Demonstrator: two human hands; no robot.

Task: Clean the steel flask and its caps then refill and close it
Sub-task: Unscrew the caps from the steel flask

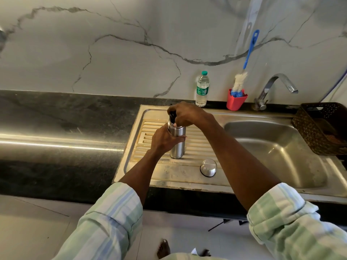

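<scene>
Marble-veined wall (pixel 112 44) fills the upper frame; below it runs a dark stone tabletop (pixel 62 124) with a steel sink unit set into it at centre right.

Steel flask (pixel 177 141) stands upright on the ribbed drainboard (pixel 197 139), centre of frame. Left hand (pixel 165 140) grips the flask body from the left, fingers curled round the side. Right hand (pixel 185 114) sits over the flask mouth, fingers closed on a black inner cap (pixel 172 117), only partly visible under the hand. Cannot tell whether that cap is seated or loose.

Steel outer cap (pixel 208 167) rests dome-up on the flat part of the drainboard, lower right of the flask, apart from it.

Sink basin (pixel 272 147) lies right of the drainboard. Faucet (pixel 272 89) at the back edge, spout pointing right. Clear water bottle (pixel 202 89) with green cap stands upright at the wall behind the flask. Red holder (pixel 235 102) beside it carries a bottle brush (pixel 246 66) with blue handle leaning on the wall. Dark perforated basket (pixel 323 126) at the right edge. Both sleeves are pale green plaid, rolled at the forearm.
</scene>
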